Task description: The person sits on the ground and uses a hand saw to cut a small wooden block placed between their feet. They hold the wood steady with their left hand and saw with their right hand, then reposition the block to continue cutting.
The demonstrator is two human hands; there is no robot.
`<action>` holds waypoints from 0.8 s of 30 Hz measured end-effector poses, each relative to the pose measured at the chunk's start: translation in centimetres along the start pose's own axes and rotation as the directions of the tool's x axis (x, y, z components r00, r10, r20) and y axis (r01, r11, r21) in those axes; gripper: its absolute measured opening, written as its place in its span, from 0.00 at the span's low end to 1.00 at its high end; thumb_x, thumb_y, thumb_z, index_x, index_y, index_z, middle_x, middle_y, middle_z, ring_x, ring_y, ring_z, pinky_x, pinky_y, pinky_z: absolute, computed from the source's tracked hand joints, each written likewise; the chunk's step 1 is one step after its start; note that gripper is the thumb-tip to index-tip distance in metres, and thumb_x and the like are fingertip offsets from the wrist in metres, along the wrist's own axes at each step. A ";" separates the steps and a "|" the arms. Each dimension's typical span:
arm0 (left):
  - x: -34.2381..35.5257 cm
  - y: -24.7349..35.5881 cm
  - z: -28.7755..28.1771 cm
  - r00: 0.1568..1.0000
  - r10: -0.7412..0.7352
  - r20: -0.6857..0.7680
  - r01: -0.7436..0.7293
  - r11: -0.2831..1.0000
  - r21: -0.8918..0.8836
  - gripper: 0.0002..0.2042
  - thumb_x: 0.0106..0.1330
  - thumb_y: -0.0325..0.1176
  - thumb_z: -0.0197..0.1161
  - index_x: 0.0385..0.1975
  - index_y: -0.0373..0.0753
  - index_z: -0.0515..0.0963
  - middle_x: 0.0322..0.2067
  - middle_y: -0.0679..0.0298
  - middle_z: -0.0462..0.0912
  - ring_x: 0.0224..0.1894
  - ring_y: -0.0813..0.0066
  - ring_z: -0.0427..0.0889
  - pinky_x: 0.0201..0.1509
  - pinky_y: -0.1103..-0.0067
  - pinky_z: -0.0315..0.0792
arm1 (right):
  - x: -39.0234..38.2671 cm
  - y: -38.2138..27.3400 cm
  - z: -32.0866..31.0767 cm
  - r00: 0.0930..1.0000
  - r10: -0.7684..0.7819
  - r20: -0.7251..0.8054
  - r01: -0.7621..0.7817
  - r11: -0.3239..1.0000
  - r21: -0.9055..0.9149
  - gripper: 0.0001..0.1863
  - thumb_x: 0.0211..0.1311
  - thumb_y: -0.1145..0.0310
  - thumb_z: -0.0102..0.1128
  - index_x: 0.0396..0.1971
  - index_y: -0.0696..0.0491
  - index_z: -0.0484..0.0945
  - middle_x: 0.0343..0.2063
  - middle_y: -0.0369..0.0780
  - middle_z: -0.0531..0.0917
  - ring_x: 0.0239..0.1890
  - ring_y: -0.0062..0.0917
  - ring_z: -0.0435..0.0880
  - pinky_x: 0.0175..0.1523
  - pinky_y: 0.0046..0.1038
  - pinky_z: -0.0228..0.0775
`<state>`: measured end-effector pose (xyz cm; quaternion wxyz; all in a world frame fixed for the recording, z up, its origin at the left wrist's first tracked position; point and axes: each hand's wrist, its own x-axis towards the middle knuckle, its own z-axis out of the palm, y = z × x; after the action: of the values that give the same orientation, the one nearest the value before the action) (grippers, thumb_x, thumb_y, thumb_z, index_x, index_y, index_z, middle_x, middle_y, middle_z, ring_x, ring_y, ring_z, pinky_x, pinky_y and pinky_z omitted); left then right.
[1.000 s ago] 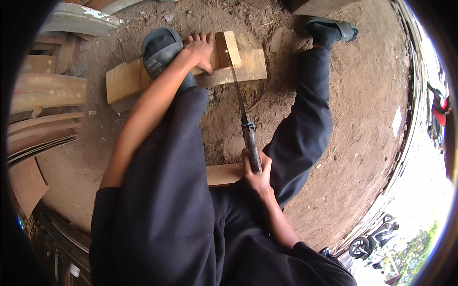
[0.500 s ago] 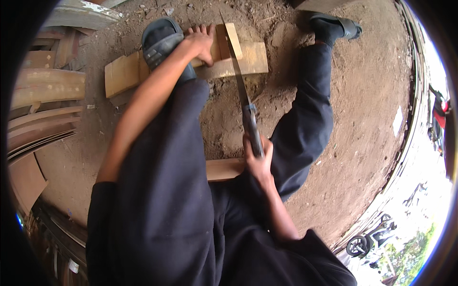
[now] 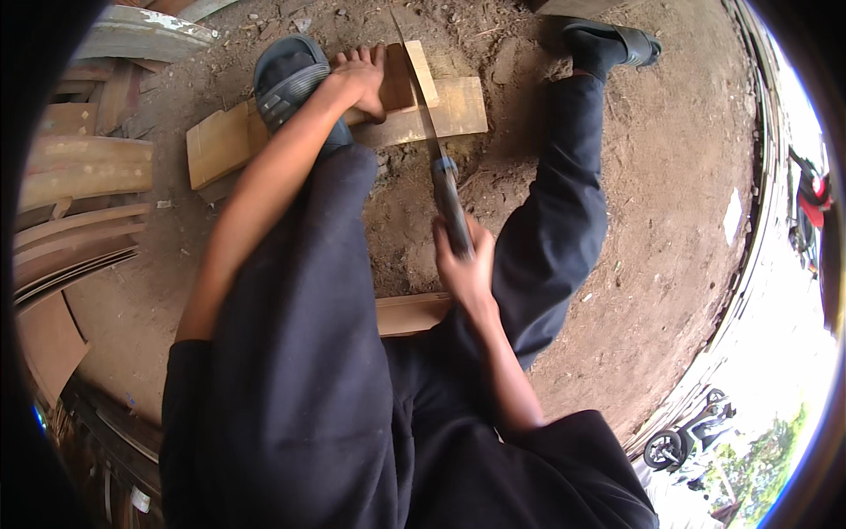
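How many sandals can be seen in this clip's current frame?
2: the left sandal, upper left, beside the left hand; the right sandal, upper right, on the dirt. No others show.

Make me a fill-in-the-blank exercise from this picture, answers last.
1. The right hand grips the saw by its ____.
2. Beside the left hand, a sandalled ____ rests on the wood.
3. In this view, the saw's thin metal ____ crosses the wood.

Missing words: handle; foot; blade.

2 hands [image 3: 359,83] [image 3: 467,273], 1 saw [image 3: 445,181], 2 sandals [image 3: 295,93] [image 3: 636,46].
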<state>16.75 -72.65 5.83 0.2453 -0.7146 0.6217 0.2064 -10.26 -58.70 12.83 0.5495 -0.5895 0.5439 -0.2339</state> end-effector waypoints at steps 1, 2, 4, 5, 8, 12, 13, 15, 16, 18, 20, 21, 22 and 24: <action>0.0 0.7 -0.5 1.000 0.011 0.021 -0.011 1.000 -0.001 0.66 0.33 0.53 0.75 0.68 0.27 0.38 0.64 0.38 0.54 0.65 0.44 0.57 0.66 0.55 0.54 | 2.3 0.3 0.8 1.000 0.011 -0.021 -0.009 0.998 0.065 0.08 0.59 0.72 0.56 0.25 0.61 0.74 0.12 0.40 0.68 0.17 0.18 0.66 0.25 0.27 0.64; 0.3 0.5 -0.3 1.000 0.011 0.023 -0.011 1.000 0.001 0.66 0.33 0.54 0.74 0.68 0.27 0.38 0.64 0.38 0.53 0.66 0.44 0.56 0.67 0.55 0.53 | 4.5 -0.7 1.9 0.999 0.030 -0.022 -0.028 0.995 0.091 0.09 0.59 0.71 0.56 0.24 0.61 0.73 0.12 0.41 0.68 0.17 0.19 0.65 0.26 0.29 0.63; 0.9 0.5 0.3 1.000 0.013 0.024 -0.013 1.000 0.006 0.66 0.34 0.54 0.74 0.68 0.27 0.36 0.66 0.36 0.50 0.68 0.43 0.53 0.68 0.55 0.50 | 4.9 -1.1 1.4 1.000 0.022 0.006 -0.022 1.000 0.007 0.11 0.59 0.71 0.56 0.22 0.61 0.71 0.12 0.43 0.68 0.17 0.20 0.66 0.26 0.30 0.64; 0.9 -0.1 0.3 0.999 0.007 0.041 -0.007 1.000 0.011 0.66 0.34 0.54 0.74 0.68 0.27 0.36 0.66 0.36 0.49 0.68 0.43 0.52 0.69 0.55 0.49 | 3.7 -0.8 1.1 1.000 0.007 0.018 -0.007 1.000 0.025 0.11 0.59 0.70 0.56 0.22 0.61 0.71 0.12 0.44 0.68 0.17 0.21 0.66 0.26 0.31 0.64; -0.1 0.2 0.0 0.998 0.001 0.065 -0.003 0.999 0.036 0.66 0.34 0.55 0.74 0.68 0.28 0.35 0.66 0.36 0.48 0.68 0.42 0.51 0.68 0.54 0.51 | -2.5 1.4 -2.0 0.999 0.027 0.017 -0.028 1.000 0.011 0.04 0.56 0.76 0.58 0.25 0.60 0.76 0.12 0.40 0.71 0.18 0.15 0.73 0.25 0.25 0.66; 0.0 0.3 -0.1 1.000 0.017 0.026 -0.017 1.000 -0.017 0.67 0.31 0.50 0.74 0.68 0.27 0.35 0.65 0.37 0.51 0.66 0.43 0.56 0.68 0.53 0.52 | -1.5 0.7 -1.0 1.000 0.003 -0.013 -0.004 1.000 -0.011 0.06 0.58 0.74 0.57 0.25 0.60 0.75 0.13 0.38 0.69 0.17 0.15 0.68 0.24 0.25 0.63; 0.2 0.0 0.0 1.000 0.013 0.005 -0.013 1.000 -0.002 0.67 0.31 0.52 0.74 0.68 0.27 0.36 0.64 0.38 0.54 0.65 0.44 0.57 0.66 0.55 0.53 | 0.5 0.8 0.3 1.000 0.026 -0.005 -0.026 1.000 0.014 0.07 0.59 0.72 0.57 0.25 0.60 0.74 0.13 0.38 0.66 0.17 0.16 0.64 0.23 0.26 0.60; 1.0 0.2 0.3 0.999 0.030 -0.033 -0.029 0.999 0.040 0.66 0.32 0.55 0.74 0.68 0.27 0.38 0.62 0.41 0.58 0.63 0.47 0.60 0.63 0.57 0.56 | 3.6 1.0 1.6 1.000 0.009 0.004 -0.009 0.997 0.073 0.08 0.60 0.71 0.57 0.24 0.60 0.74 0.12 0.38 0.65 0.18 0.15 0.63 0.23 0.26 0.59; 1.1 0.5 0.6 0.999 0.035 -0.014 -0.034 0.999 0.039 0.66 0.32 0.55 0.74 0.68 0.27 0.38 0.62 0.41 0.58 0.63 0.47 0.60 0.63 0.57 0.56 | 2.9 1.4 1.6 1.000 -0.018 -0.018 0.019 0.998 0.066 0.09 0.60 0.71 0.57 0.24 0.60 0.73 0.12 0.38 0.66 0.18 0.15 0.64 0.24 0.27 0.61; 0.5 -0.2 0.7 0.999 0.013 0.032 -0.014 0.999 0.033 0.67 0.31 0.55 0.74 0.68 0.28 0.37 0.63 0.40 0.55 0.64 0.47 0.58 0.63 0.57 0.56 | -0.6 2.1 0.3 1.000 0.013 0.020 -0.013 1.000 0.002 0.08 0.59 0.72 0.58 0.24 0.60 0.73 0.12 0.40 0.68 0.17 0.16 0.66 0.24 0.26 0.62; 0.3 -0.2 0.8 1.000 0.025 0.003 -0.026 0.999 0.047 0.67 0.31 0.55 0.74 0.69 0.28 0.37 0.63 0.40 0.55 0.64 0.47 0.58 0.63 0.58 0.55 | -3.9 2.5 -1.7 0.999 0.028 0.019 -0.028 1.000 0.002 0.07 0.58 0.74 0.58 0.24 0.60 0.74 0.13 0.41 0.69 0.17 0.17 0.67 0.24 0.26 0.63; 0.2 0.0 1.1 0.999 0.033 -0.008 -0.032 0.998 0.054 0.67 0.31 0.55 0.74 0.69 0.28 0.37 0.63 0.40 0.54 0.64 0.47 0.58 0.63 0.58 0.55 | -4.8 2.5 -2.4 0.999 0.026 0.020 -0.026 0.999 0.031 0.06 0.58 0.74 0.58 0.24 0.61 0.74 0.13 0.41 0.69 0.16 0.17 0.67 0.24 0.26 0.63; 0.4 0.2 1.1 1.000 0.025 0.000 -0.025 0.999 0.046 0.68 0.31 0.55 0.74 0.69 0.28 0.36 0.63 0.40 0.54 0.64 0.47 0.58 0.63 0.58 0.55 | -4.6 2.7 -2.7 0.996 0.070 0.055 -0.068 0.997 -0.025 0.07 0.58 0.74 0.57 0.24 0.61 0.73 0.14 0.39 0.70 0.17 0.15 0.67 0.24 0.26 0.63; 0.8 0.1 0.7 1.000 -0.005 0.012 0.005 0.999 0.045 0.68 0.31 0.55 0.74 0.69 0.28 0.36 0.63 0.40 0.55 0.65 0.46 0.57 0.63 0.57 0.55 | -2.4 2.3 -1.5 0.998 -0.041 0.053 0.044 0.997 -0.067 0.07 0.59 0.74 0.57 0.24 0.60 0.73 0.14 0.37 0.70 0.18 0.14 0.67 0.24 0.25 0.62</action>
<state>16.79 -72.86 4.82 0.2656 -0.7092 0.6229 0.1963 -13.16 -56.64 11.92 0.5379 -0.6251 0.5245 -0.2117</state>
